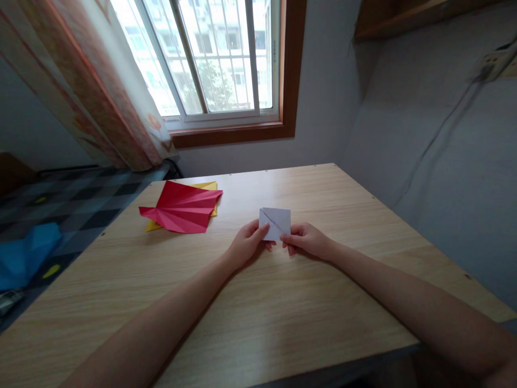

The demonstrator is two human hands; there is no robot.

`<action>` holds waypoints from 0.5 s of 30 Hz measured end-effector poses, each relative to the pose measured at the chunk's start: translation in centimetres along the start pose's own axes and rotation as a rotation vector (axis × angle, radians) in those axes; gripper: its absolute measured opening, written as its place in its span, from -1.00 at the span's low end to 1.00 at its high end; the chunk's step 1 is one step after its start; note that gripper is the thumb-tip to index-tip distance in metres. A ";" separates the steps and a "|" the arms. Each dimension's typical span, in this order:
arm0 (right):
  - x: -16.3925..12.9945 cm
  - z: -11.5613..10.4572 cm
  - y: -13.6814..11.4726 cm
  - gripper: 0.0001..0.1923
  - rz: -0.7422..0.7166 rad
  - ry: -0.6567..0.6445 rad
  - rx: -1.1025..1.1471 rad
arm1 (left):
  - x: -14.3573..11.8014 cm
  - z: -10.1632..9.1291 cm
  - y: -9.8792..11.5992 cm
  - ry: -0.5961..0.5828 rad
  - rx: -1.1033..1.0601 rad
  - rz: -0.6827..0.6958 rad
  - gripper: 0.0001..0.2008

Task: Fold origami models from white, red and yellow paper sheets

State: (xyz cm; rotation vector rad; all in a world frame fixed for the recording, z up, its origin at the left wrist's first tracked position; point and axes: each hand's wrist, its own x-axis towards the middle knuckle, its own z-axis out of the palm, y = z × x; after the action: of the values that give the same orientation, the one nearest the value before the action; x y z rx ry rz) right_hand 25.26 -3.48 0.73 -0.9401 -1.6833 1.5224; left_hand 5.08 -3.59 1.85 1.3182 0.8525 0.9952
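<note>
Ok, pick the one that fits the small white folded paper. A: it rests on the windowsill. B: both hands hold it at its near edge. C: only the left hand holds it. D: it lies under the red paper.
B: the left hand and right hand each pinch the white folded paper at its near edge.

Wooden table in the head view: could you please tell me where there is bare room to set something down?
The light wooden table is bare right of the right hand, and along the far edge. Crowded spots: the creased red paper on a yellow sheet far left, and the centre, where both hands, left hand included, pinch the small white folded paper.
</note>
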 end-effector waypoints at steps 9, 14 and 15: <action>-0.2 0.1 -0.6 -0.52 -0.011 0.004 -0.021 | 0.0 0.0 0.1 -0.010 0.003 0.000 -0.53; -0.2 0.1 -0.5 -0.52 -0.014 0.008 -0.020 | 0.0 0.0 0.1 -0.012 0.000 -0.003 -0.54; -0.2 0.1 -0.5 -0.52 -0.015 0.010 -0.021 | 0.0 0.0 0.2 -0.012 0.003 -0.005 -0.55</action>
State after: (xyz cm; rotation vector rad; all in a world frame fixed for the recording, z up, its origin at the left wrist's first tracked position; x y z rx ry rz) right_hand 25.27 -3.77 1.24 -0.9429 -1.6983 1.4908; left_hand 5.07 -3.64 2.01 1.3226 0.8484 0.9815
